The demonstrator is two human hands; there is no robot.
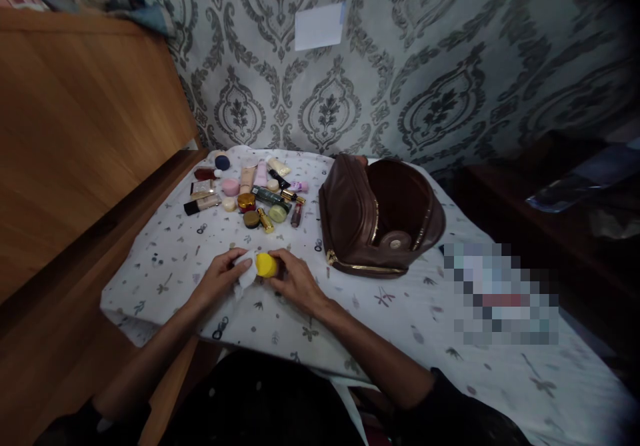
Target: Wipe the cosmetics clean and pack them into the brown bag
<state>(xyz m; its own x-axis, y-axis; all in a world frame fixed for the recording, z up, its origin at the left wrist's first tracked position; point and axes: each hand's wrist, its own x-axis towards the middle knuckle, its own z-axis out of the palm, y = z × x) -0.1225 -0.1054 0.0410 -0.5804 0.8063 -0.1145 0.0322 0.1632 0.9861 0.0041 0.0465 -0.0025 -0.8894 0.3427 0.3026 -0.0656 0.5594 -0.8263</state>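
My left hand (223, 277) is closed on a crumpled white wipe or tissue (245, 277), pressed against a small yellow jar (266, 265). The jar is gripped from the right by the fingers of my right hand (296, 281). Both hands are low over the front of the cloth-covered table. Just beyond them lies a loose group of cosmetics, among them a gold-lidded jar (247, 202), a gold tube (265, 221), a green bottle (269, 197) and a foundation bottle (203, 204). To the right stands a brown toiletry bag (383, 219), unzipped, its inside dark.
A patterned white cloth (165, 279) covers the table. A pixelated area (500, 296) hides something at the right. A wooden cabinet (90, 93) borders the left side, and a patterned wall (325, 99) with a white paper (319, 27) rises behind.
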